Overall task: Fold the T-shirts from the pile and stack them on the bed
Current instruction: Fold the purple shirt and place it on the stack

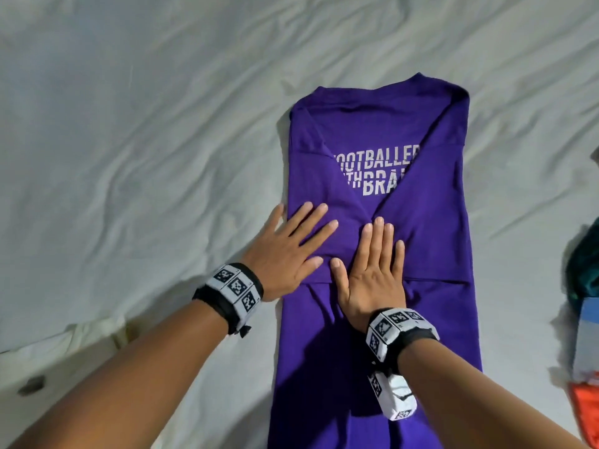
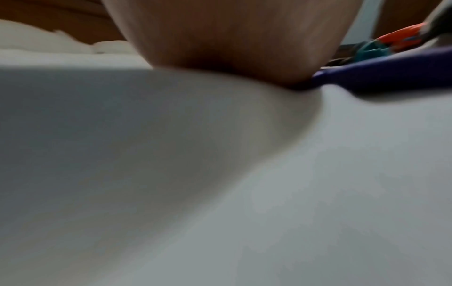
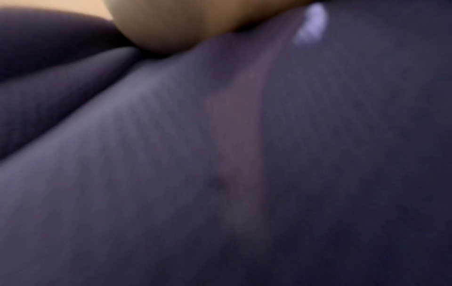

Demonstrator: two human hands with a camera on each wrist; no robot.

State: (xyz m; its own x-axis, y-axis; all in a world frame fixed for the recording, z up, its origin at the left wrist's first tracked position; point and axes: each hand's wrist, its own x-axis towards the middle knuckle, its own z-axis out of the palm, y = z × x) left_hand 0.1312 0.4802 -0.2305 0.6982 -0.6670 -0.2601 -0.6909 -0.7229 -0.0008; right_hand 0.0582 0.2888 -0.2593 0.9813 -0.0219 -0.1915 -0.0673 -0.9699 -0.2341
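Note:
A purple T-shirt (image 1: 431,228) with white lettering lies on the white bed sheet (image 1: 129,140), both sides folded in so it forms a long narrow strip. My left hand (image 1: 291,244) lies flat with fingers spread on the shirt's left fold, its little finger over the sheet. My right hand (image 1: 376,264) presses flat on the middle of the shirt beside it. In the left wrist view the palm (image 2: 232,38) rests on the sheet by the purple edge (image 2: 391,71). The right wrist view shows blurred purple cloth (image 3: 244,154) under the palm (image 3: 186,23).
A pile of clothes (image 1: 583,303) in teal, blue-grey and orange sits at the right edge of the bed. Wrinkled white sheet stretches wide to the left and beyond the shirt. A seam or mattress edge (image 1: 81,335) shows at lower left.

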